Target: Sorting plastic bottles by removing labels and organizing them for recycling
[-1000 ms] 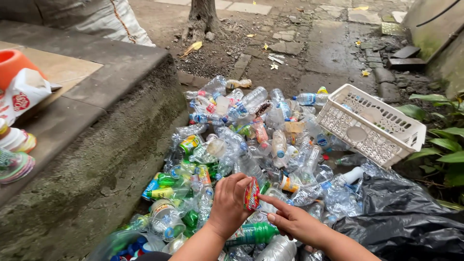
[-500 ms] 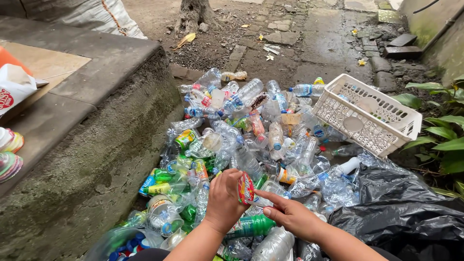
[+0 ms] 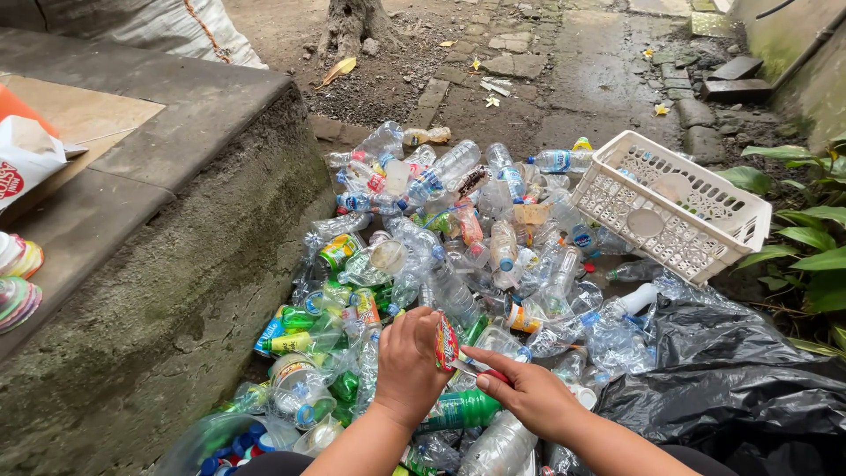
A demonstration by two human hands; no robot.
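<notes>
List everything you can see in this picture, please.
plastic bottles: a large heap, mostly clear, some green, on the ground
basket: one, white, tilted at the heap's right edge
black bag: one, lower right
concrete ledge: one, grey, left
cardboard sheet: one, tan, on the ledge
white sack: one, top left
tree trunk: one, top centre
green plants: right edge
small bottle with a red label: one, in the left hand
left hand: grips that bottle
right hand: holds a thin tool against it, kind unclear
</notes>
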